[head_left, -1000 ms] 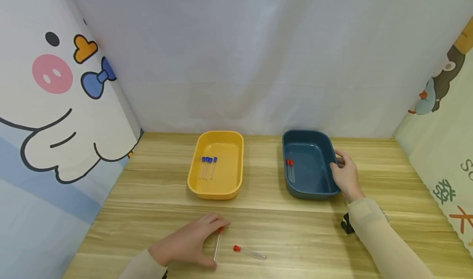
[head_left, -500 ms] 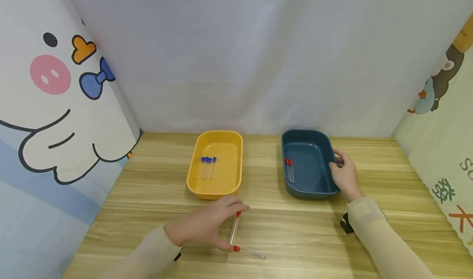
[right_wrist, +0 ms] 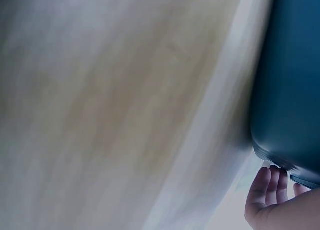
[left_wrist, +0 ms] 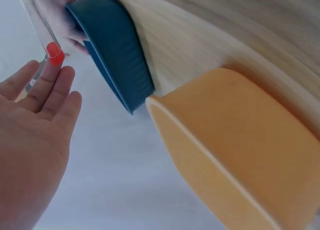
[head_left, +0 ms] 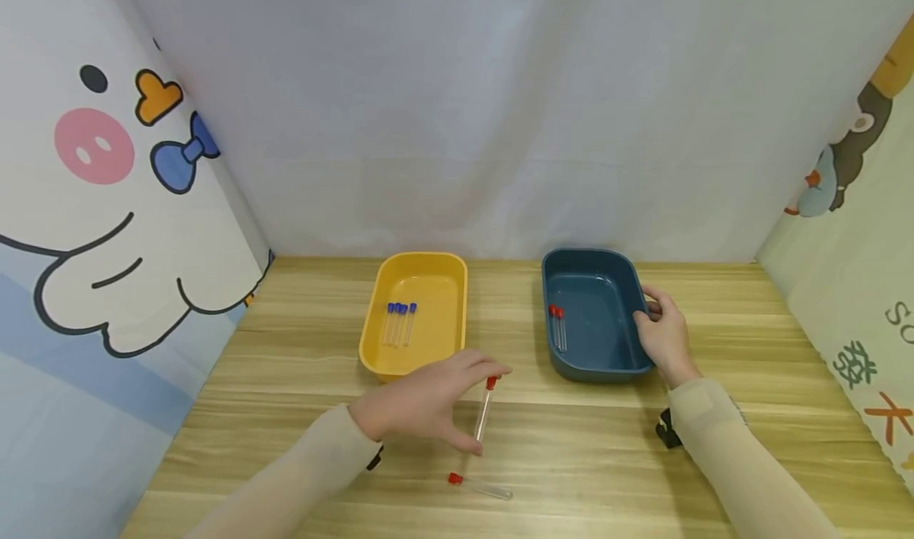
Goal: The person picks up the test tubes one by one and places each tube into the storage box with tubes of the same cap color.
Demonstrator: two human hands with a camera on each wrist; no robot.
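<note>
My left hand point(head_left: 435, 400) holds a red-capped test tube point(head_left: 484, 413) lengthwise between thumb and fingertips, above the table in front of the yellow bin. In the left wrist view a fingertip meets the tube's red cap point(left_wrist: 55, 54). A second red-capped tube point(head_left: 489, 489) lies on the table below that hand. At the right, my right hand point(head_left: 666, 334) grips the side wall of the dark blue bin point(head_left: 596, 374), thumb at the rim and fingers outside. Two red-capped tubes point(head_left: 558, 331) lie in this bin, along its left side.
The yellow bin point(head_left: 366, 340) stands left of the blue one, with several blue-capped tubes point(head_left: 400, 325) inside. Behind both bins hangs a pale cloth point(head_left: 500, 126). Printed cloths border the wooden table point(head_left: 286, 380) on either side.
My left hand has carried the red-capped tube up and to the right, past the tube lying on the table. The right hand has stayed at the blue bin.
</note>
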